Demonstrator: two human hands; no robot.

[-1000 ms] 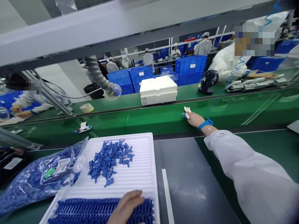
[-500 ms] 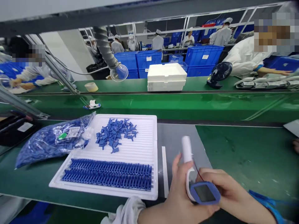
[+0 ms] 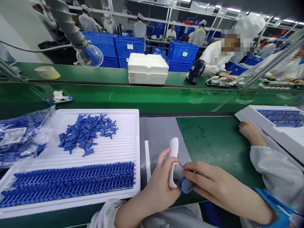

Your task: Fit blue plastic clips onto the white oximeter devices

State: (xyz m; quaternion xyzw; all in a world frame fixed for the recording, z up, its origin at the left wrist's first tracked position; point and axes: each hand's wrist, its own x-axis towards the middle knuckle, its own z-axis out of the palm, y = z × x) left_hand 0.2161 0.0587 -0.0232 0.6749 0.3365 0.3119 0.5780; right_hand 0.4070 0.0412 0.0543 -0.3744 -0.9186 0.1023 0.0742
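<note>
My left hand (image 3: 162, 183) is closed around a white curved plastic housing (image 3: 174, 148), held upright above the grey mat. My right hand (image 3: 209, 182) pinches a blue-rimmed display panel (image 3: 186, 185) at the housing's lower right side. The panel is tilted, so its screen is mostly turned from view. A thin wire (image 3: 180, 164) shows between the two parts near my right fingertips. To the left of my hands, a white ribbed tray (image 3: 128, 139) bears a loose heap of small blue plastic parts (image 3: 83, 131) and two rows of blue clip-like parts (image 3: 78, 180).
A clear bag of blue parts (image 3: 19, 136) overlaps the tray's left side. At right, a co-worker's hand (image 3: 251, 133) touches another white tray (image 3: 244, 110). Beyond the green belt stand a white foam box (image 3: 148, 68), a black fan (image 3: 196, 71) and an extraction hose (image 3: 68, 25).
The view has swung right, bringing the co-worker's hand and second tray into sight. The display panel has turned from facing me to nearly edge-on. Both hands keep their hold.
</note>
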